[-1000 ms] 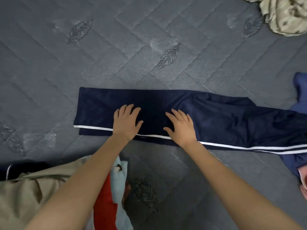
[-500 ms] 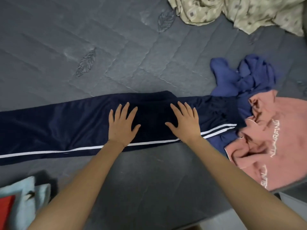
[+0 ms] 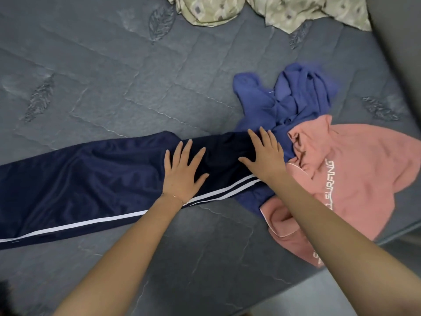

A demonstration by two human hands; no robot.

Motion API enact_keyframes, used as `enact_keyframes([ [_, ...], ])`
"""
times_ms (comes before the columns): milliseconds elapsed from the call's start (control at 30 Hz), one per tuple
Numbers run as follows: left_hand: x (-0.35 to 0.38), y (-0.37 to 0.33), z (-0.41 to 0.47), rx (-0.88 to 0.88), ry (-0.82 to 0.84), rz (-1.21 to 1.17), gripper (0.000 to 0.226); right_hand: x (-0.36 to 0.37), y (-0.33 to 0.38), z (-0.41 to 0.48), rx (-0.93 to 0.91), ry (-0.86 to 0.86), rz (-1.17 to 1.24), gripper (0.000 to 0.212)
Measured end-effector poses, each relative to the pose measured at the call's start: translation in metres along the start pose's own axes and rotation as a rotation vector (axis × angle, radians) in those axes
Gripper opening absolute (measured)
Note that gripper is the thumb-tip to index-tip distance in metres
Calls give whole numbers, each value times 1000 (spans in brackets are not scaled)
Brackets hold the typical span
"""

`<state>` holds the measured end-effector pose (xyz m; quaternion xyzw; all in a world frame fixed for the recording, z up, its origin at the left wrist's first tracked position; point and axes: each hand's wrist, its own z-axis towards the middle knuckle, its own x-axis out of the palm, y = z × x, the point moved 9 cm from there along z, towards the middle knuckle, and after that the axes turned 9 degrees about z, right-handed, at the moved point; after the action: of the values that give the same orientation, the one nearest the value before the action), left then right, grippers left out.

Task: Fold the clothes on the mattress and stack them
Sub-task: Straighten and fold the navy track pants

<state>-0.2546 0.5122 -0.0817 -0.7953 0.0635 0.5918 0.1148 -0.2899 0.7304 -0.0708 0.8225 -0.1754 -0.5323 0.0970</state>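
Navy track pants [image 3: 79, 185] with white side stripes lie stretched flat across the grey quilted mattress [image 3: 114, 87], running off the left edge of the view. My left hand [image 3: 183, 173] rests flat on them with fingers spread. My right hand [image 3: 265, 156] presses flat on the pants' right end, fingers apart, where it overlaps a crumpled blue garment [image 3: 289, 99]. A pink sweatshirt [image 3: 355, 183] with white lettering lies just right of my right hand, partly under my forearm.
A beige patterned cloth [image 3: 262, 10] is bunched at the top of the mattress. The mattress edge [image 3: 341, 270] runs diagonally at the lower right, with pale floor beyond it. A grey wall or headboard [image 3: 401, 42] stands at the upper right.
Both hands have slid rightward along the pants toward their right end. The view has followed, bringing the blue and pink garments in and losing the folded pile at the lower left.
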Motion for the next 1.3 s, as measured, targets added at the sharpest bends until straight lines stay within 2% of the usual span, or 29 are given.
enact_keyframes([
  [133, 0, -29, 12, 50, -10, -57, 64, 4, -21, 6, 78, 32, 206, 101],
  [200, -2, -42, 12, 80, -34, -113, 57, 3, -27, 8, 116, -15, 381, 110],
  [300, -4, -56, 8, 92, -82, -132, 49, -2, -42, 6, 222, -120, 632, 112],
  [400, 5, -62, 5, 45, -6, -179, 51, -2, -58, 3, 336, -154, 734, 103],
  [500, 11, -66, 4, -26, 52, -271, 53, 3, -63, 2, 404, -75, 790, 82],
  [600, 6, -77, 8, -93, 70, -462, 49, 2, -57, 0, 362, -33, 904, 51],
  [700, 1, -94, 12, -163, 128, -737, 46, -2, -53, -10, 313, -48, 967, 40],
  [800, -3, -120, 14, -215, 271, -1022, 49, -17, -47, -19, 220, -94, 974, 29],
  [933, -27, -160, 23, -188, 366, -1369, 52, -59, -52, -31, 186, -266, 1013, 25],
  [1067, -59, -201, 41, -143, 442, -1530, 55, -109, -68, -39, 214, -402, 1067, 19],
  [1200, -88, -219, 43, -98, 495, -1703, 41, -132, -70, -33, 287, -378, 1159, 22],
  [1300, -93, -188, 37, -205, 423, -1712, 36, -123, -43, -30, 297, -287, 1190, 24],
])
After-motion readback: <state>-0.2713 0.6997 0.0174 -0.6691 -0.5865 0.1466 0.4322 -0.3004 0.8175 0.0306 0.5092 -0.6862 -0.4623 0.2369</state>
